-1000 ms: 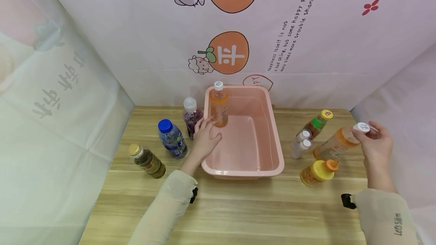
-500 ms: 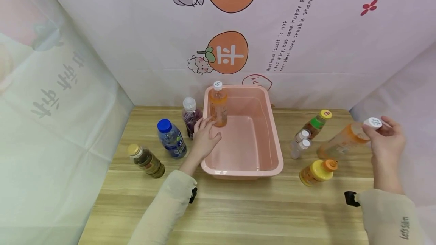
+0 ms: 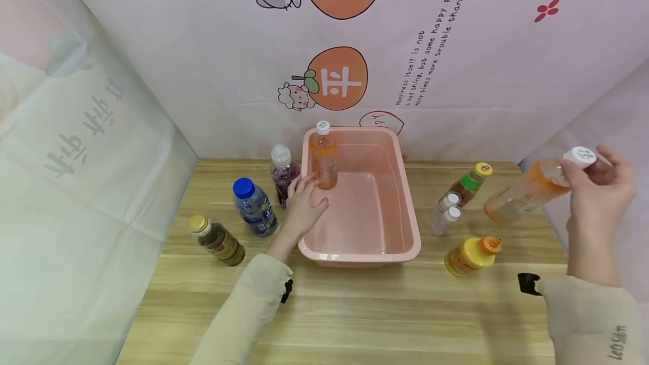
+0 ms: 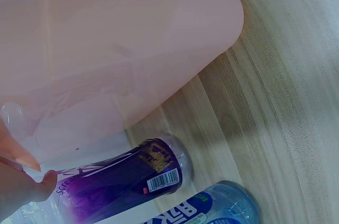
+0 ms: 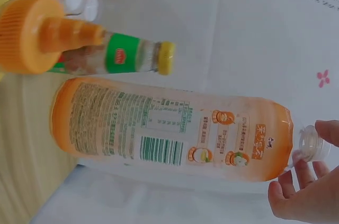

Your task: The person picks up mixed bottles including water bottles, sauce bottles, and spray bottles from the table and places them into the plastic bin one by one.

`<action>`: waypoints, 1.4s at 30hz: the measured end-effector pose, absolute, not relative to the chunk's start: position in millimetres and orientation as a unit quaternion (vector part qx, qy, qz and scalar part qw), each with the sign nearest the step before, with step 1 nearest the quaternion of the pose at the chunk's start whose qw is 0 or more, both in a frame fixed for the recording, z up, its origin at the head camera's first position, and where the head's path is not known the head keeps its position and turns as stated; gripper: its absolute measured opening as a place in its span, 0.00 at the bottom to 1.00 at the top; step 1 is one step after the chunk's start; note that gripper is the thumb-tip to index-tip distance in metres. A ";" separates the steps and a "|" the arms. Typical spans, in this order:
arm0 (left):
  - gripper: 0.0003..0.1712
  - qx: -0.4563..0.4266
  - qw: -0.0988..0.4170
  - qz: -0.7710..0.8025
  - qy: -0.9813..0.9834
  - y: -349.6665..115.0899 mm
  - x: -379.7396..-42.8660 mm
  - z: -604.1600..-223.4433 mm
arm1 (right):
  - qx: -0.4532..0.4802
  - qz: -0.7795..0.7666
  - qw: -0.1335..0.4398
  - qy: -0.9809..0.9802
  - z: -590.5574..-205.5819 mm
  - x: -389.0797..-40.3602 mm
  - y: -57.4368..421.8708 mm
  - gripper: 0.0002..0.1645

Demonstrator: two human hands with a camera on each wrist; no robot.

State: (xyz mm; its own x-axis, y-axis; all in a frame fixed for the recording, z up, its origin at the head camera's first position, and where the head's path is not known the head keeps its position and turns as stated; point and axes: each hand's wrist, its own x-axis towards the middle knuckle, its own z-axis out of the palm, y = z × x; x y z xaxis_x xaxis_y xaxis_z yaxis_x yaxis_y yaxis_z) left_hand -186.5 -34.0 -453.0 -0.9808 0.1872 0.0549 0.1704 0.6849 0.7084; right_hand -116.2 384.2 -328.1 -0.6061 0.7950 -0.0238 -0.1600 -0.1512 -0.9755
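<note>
At the right, my right hand [image 3: 603, 185] grips a large clear bottle [image 5: 175, 128] with orange bands by its white-capped neck. In the head view this bottle leans, its cap toward the hand. My left hand [image 3: 304, 210] lies over the left rim of a pink basin [image 3: 362, 257], its fingers extended near a smaller orange-banded bottle [image 3: 324, 156]. That bottle stands in the basin's back left corner; whether the fingertips touch it I cannot tell. Just left of the hand stands a purple bottle [image 4: 122, 181], outside the basin.
Left of the basin are a blue-capped bottle [image 3: 255, 207] and a yellow-capped bottle [image 3: 218, 240]. On the right stand a yellow squeeze bottle [image 3: 471, 257], two small white-capped bottles [image 3: 446, 216] and a green-labelled bottle [image 3: 469, 185]. A printed cloth [image 3: 431, 16] hangs behind the wooden table [image 3: 395, 314].
My right hand has moved right and up with the large orange-banded bottle, lifting its cap end. The left hand stays at the basin's rim.
</note>
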 end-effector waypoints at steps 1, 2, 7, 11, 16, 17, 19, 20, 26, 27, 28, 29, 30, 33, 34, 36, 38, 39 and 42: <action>0.30 0.098 0.010 0.385 0.918 -34.1 -186.4 -453.0 | -0.276 0.705 0.345 -0.555 -325.0 -116.1 382.4 0.31; 0.30 0.099 0.009 0.386 0.917 -34.2 -186.3 -453.0 | -0.266 0.706 0.351 -0.555 -322.1 -116.2 380.5 0.31; 0.30 0.098 0.009 0.389 0.916 -34.3 -185.7 -452.1 | -0.224 0.696 0.373 -0.572 -308.2 -117.5 368.6 0.31; 0.30 0.099 0.009 0.392 0.915 -33.9 -185.6 -451.7 | -0.215 0.659 0.383 -0.611 -296.5 -119.5 356.9 0.32; 0.29 0.101 0.007 0.399 0.911 -33.1 -186.2 -451.6 | -0.181 0.653 0.405 -0.613 -283.3 -123.8 341.6 0.31; 0.29 0.101 0.008 0.400 0.911 -33.0 -186.3 -451.6 | -0.168 0.661 0.411 -0.605 -281.2 -125.1 338.4 0.31; 0.30 0.101 0.008 0.402 0.910 -33.1 -186.3 -452.0 | -0.148 0.671 0.415 -0.596 -276.9 -127.6 332.1 0.31; 0.30 0.101 0.008 0.401 0.910 -33.3 -186.4 -452.2 | -0.136 0.676 0.416 -0.593 -275.1 -129.0 328.6 0.30; 0.30 0.101 0.012 0.407 0.908 -34.0 -184.7 -450.4 | -0.107 0.659 0.386 -0.636 -263.5 -135.8 306.3 0.30; 0.30 0.101 0.012 0.408 0.907 -34.1 -184.3 -449.6 | -0.103 0.662 0.376 -0.640 -260.9 -136.9 302.9 0.30; 0.30 0.101 0.011 0.409 0.907 -34.2 -184.2 -449.3 | -0.099 0.665 0.366 -0.644 -258.8 -138.1 299.4 0.30; 0.30 0.102 0.010 0.409 0.907 -34.2 -184.1 -449.2 | -0.095 0.666 0.354 -0.650 -256.8 -139.2 296.1 0.30; 0.30 0.102 0.009 0.409 0.907 -34.3 -184.2 -449.5 | -0.092 0.664 0.343 -0.657 -255.2 -140.6 292.6 0.30; 0.30 0.103 0.007 0.410 0.906 -33.8 -184.2 -450.2 | -0.083 0.664 0.300 -0.680 -251.4 -145.4 282.4 0.31; 0.30 0.103 0.007 0.412 0.905 -33.8 -184.4 -450.7 | -0.080 0.656 0.287 -0.693 -250.9 -147.3 278.6 0.32; 0.30 0.104 0.005 0.414 0.904 -33.8 -184.5 -451.5 | -0.075 0.625 0.269 -0.729 -250.8 -152.2 270.7 0.32; 0.29 0.105 0.004 0.417 0.903 -33.8 -184.4 -451.6 | -0.067 0.595 0.258 -0.758 -251.0 -157.5 262.5 0.32; 0.29 0.106 0.003 0.418 0.902 -33.8 -184.4 -451.5 | -0.062 0.579 0.254 -0.772 -251.5 -160.2 258.5 0.32; 0.29 0.107 0.002 0.419 0.902 -33.9 -184.1 -450.9 | -0.043 0.549 0.247 -0.797 -253.9 -169.0 247.1 0.32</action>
State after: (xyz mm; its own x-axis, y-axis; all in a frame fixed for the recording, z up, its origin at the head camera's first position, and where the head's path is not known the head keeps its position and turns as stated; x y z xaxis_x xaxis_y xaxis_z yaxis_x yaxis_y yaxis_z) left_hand -184.1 -33.9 -450.9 -0.9769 0.1953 0.0869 0.1924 0.6257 0.7560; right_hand -169.0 247.1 -253.9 -0.8738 0.3405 0.3472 -0.2027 0.3939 -0.8965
